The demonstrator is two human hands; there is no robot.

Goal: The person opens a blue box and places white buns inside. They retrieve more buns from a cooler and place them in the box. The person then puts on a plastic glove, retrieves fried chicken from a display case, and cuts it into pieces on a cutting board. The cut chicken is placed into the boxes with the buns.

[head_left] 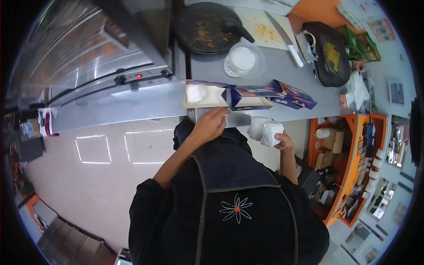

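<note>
My right hand [285, 140] grips a white paper-wrapped packet [273, 133] just off the front edge of the counter. A second white wrapped packet [258, 127] sits against its left side. My left hand [210, 124] is at the front edge of an open purple-and-orange carton [212, 96], its fingers bent; whether they touch the carton or hold something is unclear. Inside that carton, at its left end, lies a white wrapped packet [195, 93]. To its right stands another open carton [251, 101], and beyond it a further printed carton [294, 96] is angled away.
Behind the cartons are a kitchen scale [230, 69] with a plastic tub, a round dark griddle [207, 29], and a cutting board [265, 28] bearing a white-handled knife [288, 43]. A steel oven-like appliance [132, 76] stands left; orange shelving [351, 149] is right.
</note>
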